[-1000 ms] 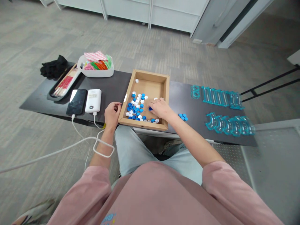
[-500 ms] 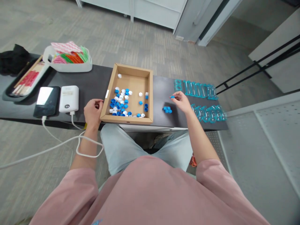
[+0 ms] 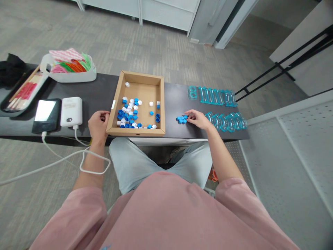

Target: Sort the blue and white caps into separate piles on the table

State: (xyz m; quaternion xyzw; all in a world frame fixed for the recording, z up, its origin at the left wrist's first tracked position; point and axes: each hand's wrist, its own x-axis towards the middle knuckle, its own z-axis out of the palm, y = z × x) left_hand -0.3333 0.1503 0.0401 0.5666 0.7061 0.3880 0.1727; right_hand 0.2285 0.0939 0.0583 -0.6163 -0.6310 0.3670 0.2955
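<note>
My right hand [image 3: 195, 118] is at the right side of a small cluster of blue hexagonal pieces [image 3: 181, 119] on the dark table. Its thumb and fingertips pinch a blue piece at the cluster's edge. The pieces lie flat, side by side. My left hand [image 3: 98, 124] is curled into a loose fist, its knuckles against the outer left wall of a shallow cardboard box [image 3: 161, 104]; nothing shows inside the fist. Blue and white hexagonal pieces [image 3: 127, 114] are heaped in the box's near left part, with several more scattered toward its right wall.
Clear teal plastic parts [image 3: 212, 96] stand in rows at the right, with curved teal parts [image 3: 226, 121] nearer me. On the left are a white power bank [image 3: 71, 111], a phone [image 3: 47, 115], a white basket [image 3: 75, 77] and a dark tray [image 3: 11, 113]. A white cable [image 3: 59, 160] loops over my left forearm.
My right hand has lowered and moved left, bringing a blue piece from above the table down to the cluster's edge. The left hand stays by the box. The view has shifted slightly.
</note>
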